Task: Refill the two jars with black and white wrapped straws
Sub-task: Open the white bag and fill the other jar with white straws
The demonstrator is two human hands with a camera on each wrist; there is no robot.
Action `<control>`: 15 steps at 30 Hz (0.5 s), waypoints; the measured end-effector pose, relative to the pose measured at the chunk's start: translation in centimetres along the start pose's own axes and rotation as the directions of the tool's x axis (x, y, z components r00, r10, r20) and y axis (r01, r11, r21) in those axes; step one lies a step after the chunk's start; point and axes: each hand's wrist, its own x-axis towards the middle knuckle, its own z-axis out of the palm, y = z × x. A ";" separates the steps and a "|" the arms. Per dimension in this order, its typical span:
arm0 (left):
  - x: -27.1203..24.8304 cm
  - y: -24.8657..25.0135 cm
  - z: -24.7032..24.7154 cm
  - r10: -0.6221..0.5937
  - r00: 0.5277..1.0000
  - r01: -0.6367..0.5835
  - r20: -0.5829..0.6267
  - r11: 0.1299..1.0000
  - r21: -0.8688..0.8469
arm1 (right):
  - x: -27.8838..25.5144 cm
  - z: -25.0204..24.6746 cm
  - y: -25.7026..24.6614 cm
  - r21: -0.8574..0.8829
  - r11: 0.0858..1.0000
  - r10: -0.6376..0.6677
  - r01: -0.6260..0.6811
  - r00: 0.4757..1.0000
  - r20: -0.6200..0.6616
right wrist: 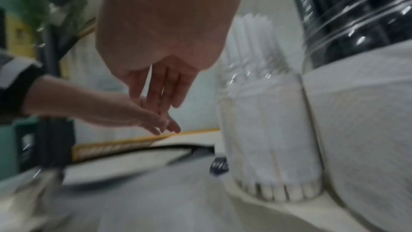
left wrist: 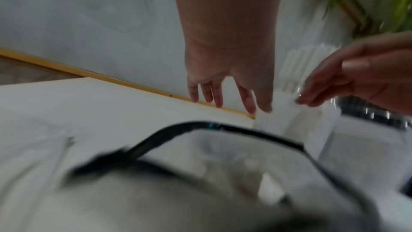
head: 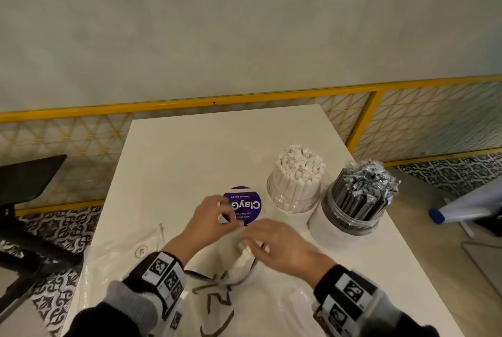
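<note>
Two clear jars stand at the table's right. One jar is packed with white wrapped straws, and the other jar with black ones. A white bag with black trim lies in front of me. My left hand pinches the bag's white top edge between thumb and forefinger. My right hand holds the same edge just to the right, fingers pointing down. The wrist views are blurred.
A round purple sticker lies on the white table behind my left hand. Crumpled clear plastic lies at the near left. A black chair stands left and a yellow railing behind.
</note>
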 end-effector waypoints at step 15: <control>-3.0 -0.8 2.0 -0.150 0.933 0.018 0.328 0.927 0.374 | 0.1 4.0 1.8 -0.562 0.713 0.665 -0.419 0.657 0.355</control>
